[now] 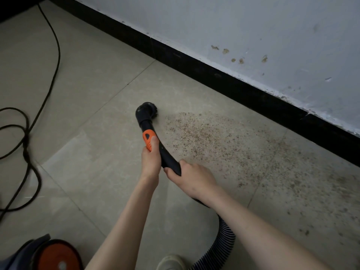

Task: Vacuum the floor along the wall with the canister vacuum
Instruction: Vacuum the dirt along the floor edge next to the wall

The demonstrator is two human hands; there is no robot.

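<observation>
Head view looks down on our two bare arms reaching from the bottom of the frame toward its centre. Our left hand is clenched around the upper part of the black handle tube, thumb pressed on its orange grip. Our right hand is wrapped around the tube's lower end, where the ribbed hose begins and curves down to the bottom of the frame.

The round brush nozzle sits at frame centre, on or just above the floor; we cannot tell which. The tube's long axis runs from our hands up and slightly left to the nozzle, so the left hand is the nearer one to it. What matters for the coming stroke, we judge, is that the debris patch lies to the right of the nozzle, its near edge just beside the bristles, spreading toward the lower right along the black baseboard. The sweep should go rightward, parallel to the wall.

Beige tile floor to the left looks free of grit. A black power cord loops at the left edge, and the canister vacuum sits at lower left beside a shoe. The pale wall above is scuffed.
</observation>
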